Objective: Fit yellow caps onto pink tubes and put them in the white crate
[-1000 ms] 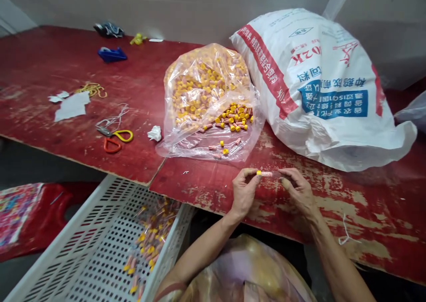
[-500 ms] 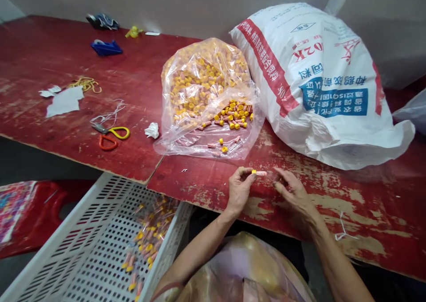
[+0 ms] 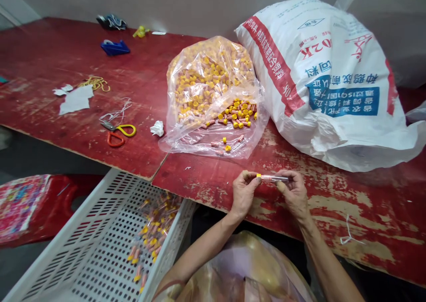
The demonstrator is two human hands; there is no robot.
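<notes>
My left hand (image 3: 244, 194) pinches the yellow-capped end of a small pink-and-white patterned tube (image 3: 265, 177). A slim clear sleeve (image 3: 278, 178) runs on from the tube to my right hand (image 3: 295, 194), whose thumb and fingers close on its far end. Whether the sleeve encloses the patterned part, I cannot quite tell. Both hands are just above the table's front part. Beyond them lies a clear plastic bag (image 3: 186, 135) holding many yellow-capped pieces (image 3: 239, 112) of the same kind, with a few loose near its mouth.
A large white printed sack (image 3: 333, 62) leans behind at the right. A white perforated crate (image 3: 96, 231), below the table edge, holds several capped tubes (image 3: 153, 235). On the red table (image 3: 140, 84) lie scissors (image 3: 120, 132), a blue tape dispenser (image 3: 115, 48), paper (image 3: 77, 100) and string (image 3: 348, 235).
My right hand, earlier apart from the capped piece, has turned and come in line with it. The clear sleeve now spans both hands. The view has shifted slightly left.
</notes>
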